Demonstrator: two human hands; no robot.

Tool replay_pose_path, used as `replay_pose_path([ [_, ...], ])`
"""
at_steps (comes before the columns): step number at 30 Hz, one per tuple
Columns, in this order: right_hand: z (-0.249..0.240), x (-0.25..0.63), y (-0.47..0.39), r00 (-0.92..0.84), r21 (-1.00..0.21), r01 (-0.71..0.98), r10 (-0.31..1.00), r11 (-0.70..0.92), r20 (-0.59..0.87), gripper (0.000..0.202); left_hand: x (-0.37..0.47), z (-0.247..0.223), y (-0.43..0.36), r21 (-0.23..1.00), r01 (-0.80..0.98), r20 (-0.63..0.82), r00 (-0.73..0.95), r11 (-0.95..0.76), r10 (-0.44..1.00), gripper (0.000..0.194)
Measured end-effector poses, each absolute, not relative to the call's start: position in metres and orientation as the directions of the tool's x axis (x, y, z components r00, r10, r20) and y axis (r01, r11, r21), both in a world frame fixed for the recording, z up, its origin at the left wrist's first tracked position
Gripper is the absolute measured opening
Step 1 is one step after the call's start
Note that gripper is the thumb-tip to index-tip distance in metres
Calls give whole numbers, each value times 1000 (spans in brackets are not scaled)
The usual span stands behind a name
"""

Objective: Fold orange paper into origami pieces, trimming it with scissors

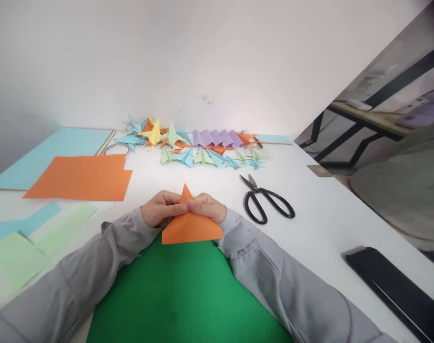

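Note:
Both hands pinch one folded piece of orange paper [192, 229] over the upper edge of a green mat [181, 290]. Its pointed tip sticks up above the fingers, and a wider flap spreads out below them. My left hand [163, 208] is closed on the paper's left side, with the thumb lying across the front. My right hand [207, 207] grips the right side, its thumb tip meeting the left one at the middle. The fingers behind the paper are largely hidden.
Black-handled scissors [267, 195] lie partly spread on the right. Orange sheet [81, 178], blue sheet [34, 152] and green paper pieces [17, 259] lie left. Folded paper shapes [202, 155] line the wall side. A black flat object [399, 290] sits near the right edge.

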State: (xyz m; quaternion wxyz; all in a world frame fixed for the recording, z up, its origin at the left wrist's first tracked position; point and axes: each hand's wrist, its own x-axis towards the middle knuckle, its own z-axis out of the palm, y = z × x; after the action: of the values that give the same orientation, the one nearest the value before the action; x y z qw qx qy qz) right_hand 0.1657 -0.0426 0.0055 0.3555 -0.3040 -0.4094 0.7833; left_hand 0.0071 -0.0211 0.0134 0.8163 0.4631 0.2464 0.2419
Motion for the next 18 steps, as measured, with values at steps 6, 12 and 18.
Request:
replay_pose_path([
  [6, 2, 167, -39, -552, -823, -331, 802, -461, -227, 36, 9, 13, -20, 883, -157, -220, 694, 443, 685, 34],
  [12, -1, 170, -36, -557, -857, -290, 804, -426, -211, 42, 8, 10, -20, 896, -162, -205, 674, 412, 710, 43],
  [18, -5, 170, -33, -546, -846, -306, 808, -436, -219, 40, 8, 12, -22, 891, -186, -193, 671, 414, 716, 41],
])
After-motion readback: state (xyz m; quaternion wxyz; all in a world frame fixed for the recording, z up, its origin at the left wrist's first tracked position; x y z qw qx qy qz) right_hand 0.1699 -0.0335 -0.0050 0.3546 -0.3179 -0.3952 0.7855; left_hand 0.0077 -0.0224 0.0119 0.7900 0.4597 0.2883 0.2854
